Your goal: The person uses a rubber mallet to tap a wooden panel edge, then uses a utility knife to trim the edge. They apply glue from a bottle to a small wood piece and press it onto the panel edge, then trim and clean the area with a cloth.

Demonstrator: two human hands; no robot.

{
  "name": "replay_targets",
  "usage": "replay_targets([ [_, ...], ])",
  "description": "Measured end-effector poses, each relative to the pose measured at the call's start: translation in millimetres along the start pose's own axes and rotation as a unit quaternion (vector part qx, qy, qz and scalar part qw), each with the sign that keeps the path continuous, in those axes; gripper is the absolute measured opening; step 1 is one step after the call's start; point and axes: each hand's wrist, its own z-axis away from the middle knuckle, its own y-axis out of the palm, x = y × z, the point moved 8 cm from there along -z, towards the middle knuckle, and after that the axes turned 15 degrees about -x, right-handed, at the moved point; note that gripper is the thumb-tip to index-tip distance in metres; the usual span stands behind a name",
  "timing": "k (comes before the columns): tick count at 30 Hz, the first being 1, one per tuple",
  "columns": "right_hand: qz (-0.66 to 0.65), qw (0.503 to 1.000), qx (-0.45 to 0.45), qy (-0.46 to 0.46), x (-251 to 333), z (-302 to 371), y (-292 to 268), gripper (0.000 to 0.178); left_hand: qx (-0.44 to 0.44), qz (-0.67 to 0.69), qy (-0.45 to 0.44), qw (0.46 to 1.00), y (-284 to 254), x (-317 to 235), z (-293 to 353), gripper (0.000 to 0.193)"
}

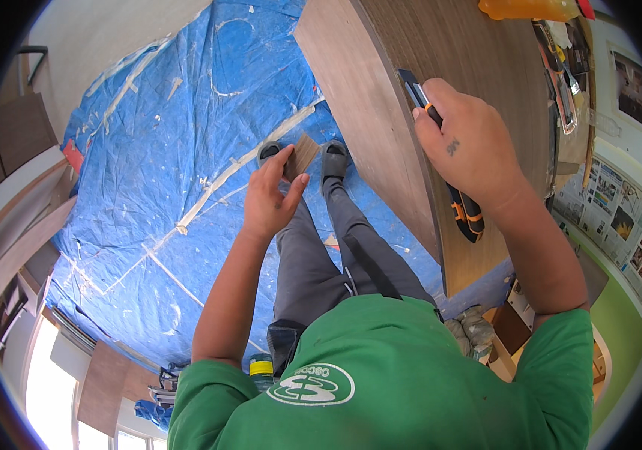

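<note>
My right hand (471, 142) is closed around a black and orange utility knife (466, 214). Its front end points away from me, at the left edge of a brown wood-grain worktop (478, 52). The rear of the handle shows below my palm, over the same surface. To the left, my left hand (270, 199) pinches a small wood-grain offcut (303, 156) between thumb and fingers. That piece is held in the air above my feet, apart from the worktop.
A paler wood-grain side panel (366, 135) drops from the worktop's left edge. Blue sheeting (163, 165) with pale tape strips covers the floor. An orange bottle (531, 9) and several hand tools (557, 75) lie along the far right. Newspaper (606, 202) hangs on the right wall.
</note>
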Motion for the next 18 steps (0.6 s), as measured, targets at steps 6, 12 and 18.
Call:
replay_targets([
  [6, -0.004, 1.0, 0.006, 0.004, -1.0, -0.6, 2.9, 0.016, 0.005, -0.001, -0.007, 1.0, -0.6, 1.0, 0.6, 0.055],
  [12, -0.014, 1.0, -0.011, 0.011, -5.6, 1.0, 3.4, 0.018, 0.011, -0.009, -0.016, 1.0, -0.4, 3.5, 3.6, 0.055],
  [18, -0.005, 1.0, 0.005, 0.014, -1.1, 0.9, 2.9, 0.016, 0.014, -0.017, -0.026, 0.999, 0.6, 7.9, 8.2, 0.056],
])
